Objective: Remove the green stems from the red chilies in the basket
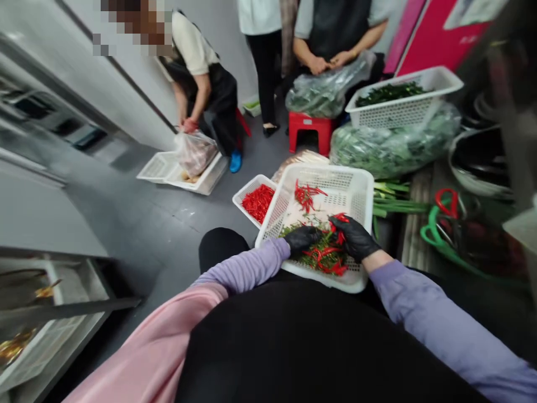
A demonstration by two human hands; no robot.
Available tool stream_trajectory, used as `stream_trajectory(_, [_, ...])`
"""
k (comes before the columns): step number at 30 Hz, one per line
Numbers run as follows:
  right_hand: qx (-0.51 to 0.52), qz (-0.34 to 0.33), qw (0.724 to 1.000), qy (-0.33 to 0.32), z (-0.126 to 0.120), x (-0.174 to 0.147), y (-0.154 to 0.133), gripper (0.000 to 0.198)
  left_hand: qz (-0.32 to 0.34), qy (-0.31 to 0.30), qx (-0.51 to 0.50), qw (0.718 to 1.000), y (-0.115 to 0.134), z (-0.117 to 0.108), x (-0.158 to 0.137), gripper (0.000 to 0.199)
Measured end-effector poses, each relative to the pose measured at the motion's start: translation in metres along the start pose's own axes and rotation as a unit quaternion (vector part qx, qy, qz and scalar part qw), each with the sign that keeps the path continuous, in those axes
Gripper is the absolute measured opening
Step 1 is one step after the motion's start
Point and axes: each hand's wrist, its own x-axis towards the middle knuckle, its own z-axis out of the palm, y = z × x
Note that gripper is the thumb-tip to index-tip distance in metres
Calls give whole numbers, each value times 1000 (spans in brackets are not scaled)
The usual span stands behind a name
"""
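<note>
A white perforated plastic basket [364,190] rests at my lap, with a loose pile of red chilies [307,196] towards its far side. Nearer to me lie green chili stems [321,252] mixed with more red chilies. My right hand [356,238], in a black glove, is closed around some red chilies [339,221] above that heap. Also gloved in black, my left hand [302,239] reaches over the stems from the left side. Its fingers are curled down, and what they hold, if anything, is hidden.
A smaller white basket of trimmed red chilies [258,202] stands just left. Beyond are bagged greens [394,145], a basket of leaves [403,117] and a red stool [310,131]. Scissors [448,204] lie at right. Co-workers handle bags [195,154] farther off.
</note>
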Motion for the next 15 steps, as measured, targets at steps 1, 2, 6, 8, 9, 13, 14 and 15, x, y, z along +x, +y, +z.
stream_trajectory(1, [14, 5, 1000, -4, 0, 2, 0, 44, 0, -7, -35, 999, 3, 1, 2, 25])
stream_trajectory(2, [21, 5, 1000, -6, 0, 2, 1, 45, -2, -17, -74, 997, 7, 4, 3, 27])
stream_trajectory(6, [-28, -42, 999, 0, 1, 0, 10, 37, -22, -16, -129, 991, 14, 18, 9, 21])
stream_trajectory(8, [-120, -110, 986, 27, 0, 0, 17, 31, -29, 6, -96, 995, 11, 21, 12, 20])
stream_trajectory(9, [-172, -148, 973, 39, -2, 0, 20, 27, -33, 14, -61, 997, 9, 22, 14, 19])
stream_trajectory(13, [-252, -213, 941, 71, -7, 4, 21, 22, -41, -11, 221, 974, 3, 10, 21, 23])
stream_trajectory(14, [-221, -199, 951, 83, -9, 5, 17, 23, -42, -35, 310, 949, 2, 5, 23, 22])
stream_trajectory(15, [-170, -176, 965, 96, -11, 6, 12, 26, -43, -58, 391, 917, 0, 0, 26, 21])
